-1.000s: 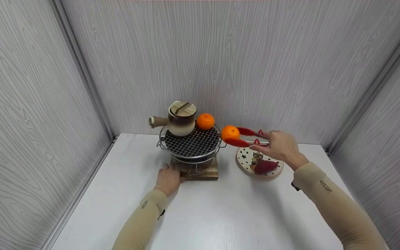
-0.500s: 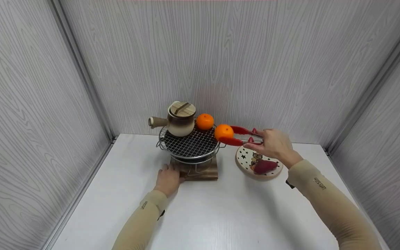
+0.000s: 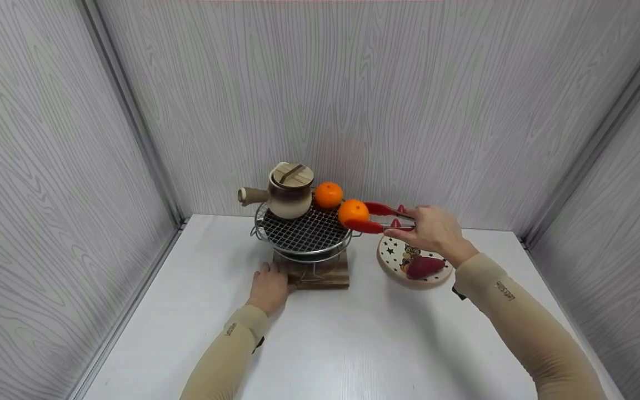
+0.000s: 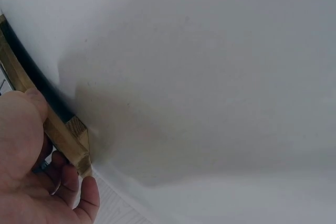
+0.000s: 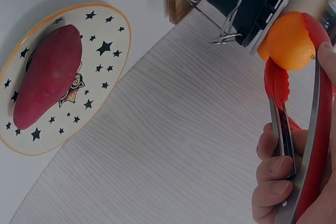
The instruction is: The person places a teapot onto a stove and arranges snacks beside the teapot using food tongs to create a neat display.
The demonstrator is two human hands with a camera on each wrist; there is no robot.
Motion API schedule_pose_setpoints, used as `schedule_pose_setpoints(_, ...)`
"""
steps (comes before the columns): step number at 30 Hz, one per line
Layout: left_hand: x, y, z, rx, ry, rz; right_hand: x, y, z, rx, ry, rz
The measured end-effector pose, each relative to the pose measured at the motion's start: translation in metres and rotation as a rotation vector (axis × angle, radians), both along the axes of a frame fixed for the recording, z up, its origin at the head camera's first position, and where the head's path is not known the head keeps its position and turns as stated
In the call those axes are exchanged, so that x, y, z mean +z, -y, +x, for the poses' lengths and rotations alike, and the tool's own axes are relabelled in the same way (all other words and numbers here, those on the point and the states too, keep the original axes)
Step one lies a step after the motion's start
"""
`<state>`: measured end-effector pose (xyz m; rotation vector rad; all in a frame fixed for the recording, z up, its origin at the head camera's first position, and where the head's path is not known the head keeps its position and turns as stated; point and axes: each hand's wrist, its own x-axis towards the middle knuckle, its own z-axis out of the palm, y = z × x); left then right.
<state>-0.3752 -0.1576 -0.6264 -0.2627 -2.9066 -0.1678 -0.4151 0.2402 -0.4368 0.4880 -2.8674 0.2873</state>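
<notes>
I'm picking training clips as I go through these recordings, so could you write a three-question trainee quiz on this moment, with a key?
1. Multiple choice: what does the right hand hold? A) a pot handle; B) a pot lid; C) red-and-silver tongs.
2. True or false: the purple-red sweet potato lies on the star-patterned plate.
3. Fill the gap: beneath the grill, the left hand grips the corner of the ____.

Key:
1. C; an orange is between their tips.
2. True.
3. Wooden base.
</notes>
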Motion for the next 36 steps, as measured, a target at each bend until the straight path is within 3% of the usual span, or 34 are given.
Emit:
schedule_pose_setpoints(8, 0.001, 0.0, -0.002, 0.005, 0.024, 0.027, 0.003, 0.004, -0.002, 0.002, 0.017, -0.008)
schedule_pose_setpoints(21, 0.004, 0.001, 0.002, -0.004, -0.034, 0.009, 0.013, 0.015, -0.006, -0.001, 0.059, 0.035)
schedule_pose_setpoints(30, -0.001, 0.001, -0.002, -0.01, -0.005, 0.056, 0.02, 0.026, -0.008, -0.023, 0.134, 0.068)
schedule_pose_setpoints(36, 0.0, 0.002, -0.001, -0.005, 0.01, 0.076, 0.017, 0.03, -0.008, -0.016, 0.109, 0.076)
